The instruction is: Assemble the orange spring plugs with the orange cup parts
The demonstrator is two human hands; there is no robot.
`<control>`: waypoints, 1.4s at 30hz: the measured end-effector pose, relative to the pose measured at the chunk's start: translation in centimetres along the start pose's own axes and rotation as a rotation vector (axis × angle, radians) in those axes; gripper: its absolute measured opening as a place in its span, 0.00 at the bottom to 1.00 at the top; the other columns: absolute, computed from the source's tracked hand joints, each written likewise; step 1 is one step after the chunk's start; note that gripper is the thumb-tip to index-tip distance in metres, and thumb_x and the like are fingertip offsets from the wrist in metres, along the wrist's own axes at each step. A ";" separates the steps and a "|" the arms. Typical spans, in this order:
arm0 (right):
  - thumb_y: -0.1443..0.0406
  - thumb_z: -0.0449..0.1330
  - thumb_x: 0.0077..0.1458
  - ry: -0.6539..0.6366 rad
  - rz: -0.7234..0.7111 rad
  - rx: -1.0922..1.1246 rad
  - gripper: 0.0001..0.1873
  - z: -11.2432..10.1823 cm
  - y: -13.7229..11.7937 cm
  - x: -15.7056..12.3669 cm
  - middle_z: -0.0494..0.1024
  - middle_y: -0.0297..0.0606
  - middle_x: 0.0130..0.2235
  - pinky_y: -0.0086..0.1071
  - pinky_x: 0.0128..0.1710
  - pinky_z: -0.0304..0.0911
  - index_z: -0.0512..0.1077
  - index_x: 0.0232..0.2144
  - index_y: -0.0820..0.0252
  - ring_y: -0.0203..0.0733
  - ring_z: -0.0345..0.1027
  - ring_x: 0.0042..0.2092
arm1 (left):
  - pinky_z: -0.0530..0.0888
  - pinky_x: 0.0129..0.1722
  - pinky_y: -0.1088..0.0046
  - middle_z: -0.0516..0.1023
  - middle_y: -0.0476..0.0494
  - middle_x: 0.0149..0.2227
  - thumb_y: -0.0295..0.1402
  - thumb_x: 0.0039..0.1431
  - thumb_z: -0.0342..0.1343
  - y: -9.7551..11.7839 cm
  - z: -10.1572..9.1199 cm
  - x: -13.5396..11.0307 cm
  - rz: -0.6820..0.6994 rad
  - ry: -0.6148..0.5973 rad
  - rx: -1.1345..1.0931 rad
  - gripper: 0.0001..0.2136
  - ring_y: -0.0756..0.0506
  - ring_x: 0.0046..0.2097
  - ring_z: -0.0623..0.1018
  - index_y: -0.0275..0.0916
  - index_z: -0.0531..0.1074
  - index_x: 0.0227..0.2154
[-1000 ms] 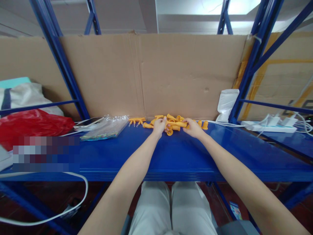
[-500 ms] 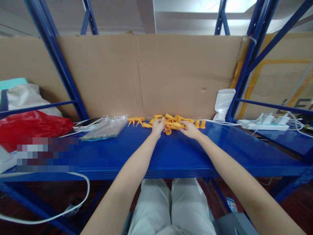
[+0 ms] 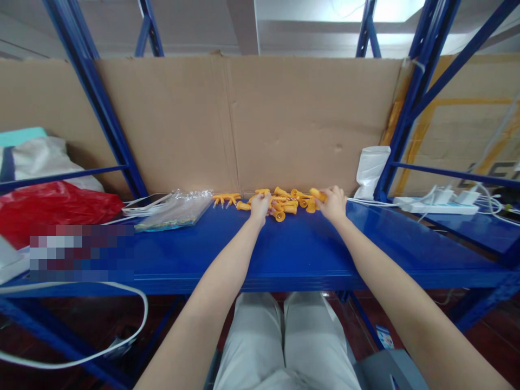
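Note:
A pile of orange plastic pieces lies against the cardboard at the back of the blue shelf; several are flared, cup-ended tubes. My left hand is at the pile's left side with its fingers curled in. What it grips, if anything, is hidden. Above the pile's right end, my right hand pinches an orange plastic piece, held tilted, its far end pointing left. Left of the pile, orange T-shaped handles with metal spirals lie in a row.
A clear plastic bag lies on the blue shelf to the left, beside a red bag. A white pouch leans at the back right, near a white power strip with cables. Cardboard closes off the back.
My right hand has moved right and lifted an orange piece from the pile. It now covers the place where two upright orange pieces stood. My left hand has shifted slightly left.

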State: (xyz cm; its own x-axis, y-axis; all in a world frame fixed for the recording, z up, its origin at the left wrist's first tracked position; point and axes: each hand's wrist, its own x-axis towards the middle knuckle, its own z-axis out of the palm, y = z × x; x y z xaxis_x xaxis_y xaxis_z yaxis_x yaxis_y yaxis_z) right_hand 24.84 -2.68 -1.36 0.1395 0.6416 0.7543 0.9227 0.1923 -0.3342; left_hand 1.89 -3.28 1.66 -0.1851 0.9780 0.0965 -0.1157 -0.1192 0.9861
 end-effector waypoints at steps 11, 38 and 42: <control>0.60 0.65 0.44 -0.244 0.479 0.015 0.09 0.3 5.5 0.7 0.80 0.42 0.34 0.41 0.37 0.67 0.73 0.31 0.53 0.53 0.75 0.40 | 0.59 0.14 0.82 0.71 0.54 0.19 0.30 0.63 0.56 -0.1 0.0 0.3 -0.027 -0.005 -0.032 0.04 0.56 0.13 0.64 0.36 0.70 0.33; 0.56 0.67 0.50 -0.422 0.240 -0.039 0.15 3.7 6.0 0.7 0.70 0.35 0.22 0.43 0.35 0.70 0.70 0.20 0.55 0.51 0.75 0.35 | 0.59 0.16 0.80 0.70 0.54 0.18 0.27 0.64 0.53 0.0 -0.1 0.0 -0.041 0.001 -0.030 0.06 0.55 0.14 0.65 0.35 0.70 0.30; 0.60 0.66 0.51 -0.448 0.311 -0.006 0.12 2.9 4.9 0.6 0.70 0.36 0.23 0.46 0.40 0.68 0.70 0.20 0.55 0.54 0.75 0.41 | 0.59 0.16 0.80 0.69 0.54 0.17 0.27 0.64 0.52 0.0 -0.1 0.0 -0.038 -0.009 -0.019 0.08 0.55 0.13 0.64 0.36 0.69 0.28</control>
State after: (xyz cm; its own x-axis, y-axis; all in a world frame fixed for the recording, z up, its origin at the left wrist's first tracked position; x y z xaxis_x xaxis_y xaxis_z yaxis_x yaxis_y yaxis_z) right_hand 28.42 0.83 -4.24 0.2405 0.9215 0.3049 0.8646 -0.0606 -0.4988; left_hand 1.81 -3.28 1.65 -0.1715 0.9833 0.0605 -0.1412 -0.0853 0.9863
